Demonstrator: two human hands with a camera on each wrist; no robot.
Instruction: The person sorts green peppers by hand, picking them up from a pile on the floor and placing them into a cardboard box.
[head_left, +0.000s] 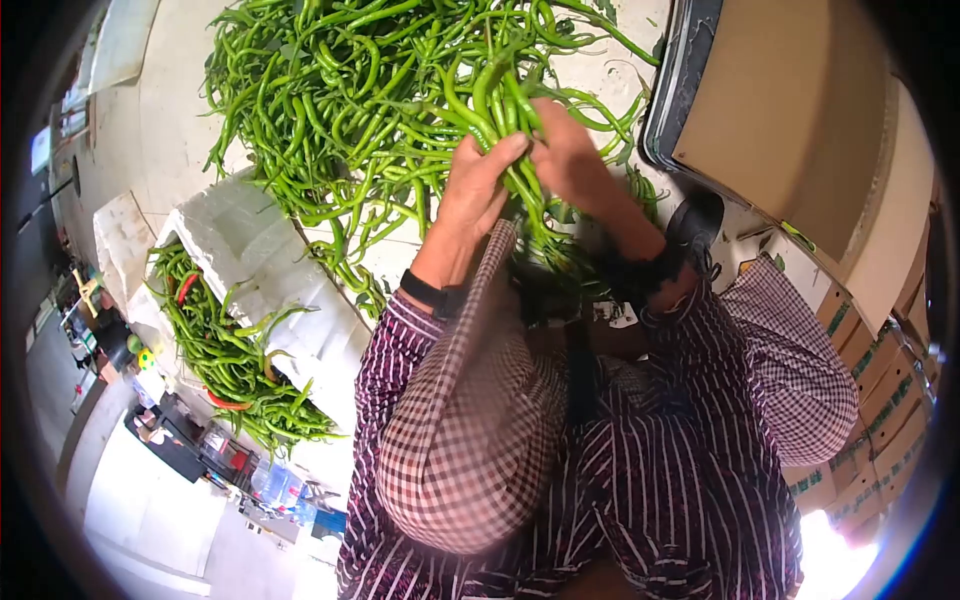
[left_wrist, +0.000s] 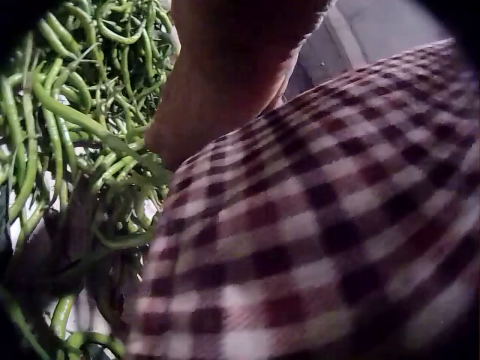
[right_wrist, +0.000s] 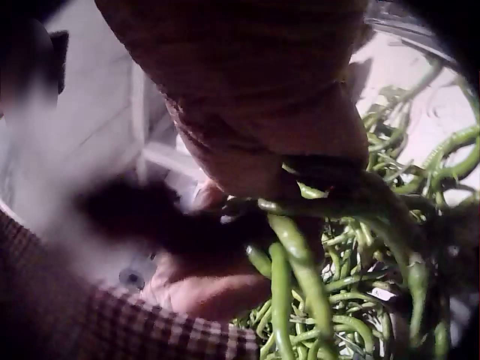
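Note:
A bunch of long green chili peppers (head_left: 487, 95) is held between the two hands, over the near edge of a big pepper pile (head_left: 330, 90). My left hand (head_left: 470, 190) grips the bunch from the left, its thumb laid across the peppers. From the right, my right hand (head_left: 572, 160), slightly blurred, curls its fingers at the same bunch. In the right wrist view, several green chili peppers (right_wrist: 300, 259) jut out below the dark right hand (right_wrist: 277, 142). A checked sleeve cover (left_wrist: 300, 247) hides most of the left hand's work in the left wrist view.
On the left stands a white foam box (head_left: 250, 245), with green peppers (head_left: 215, 350) and a few red ones spilling from it. A brown cardboard sheet (head_left: 790, 100) lies at the upper right, beside a dark-rimmed edge. Stacked cartons (head_left: 880, 400) stand at the far right.

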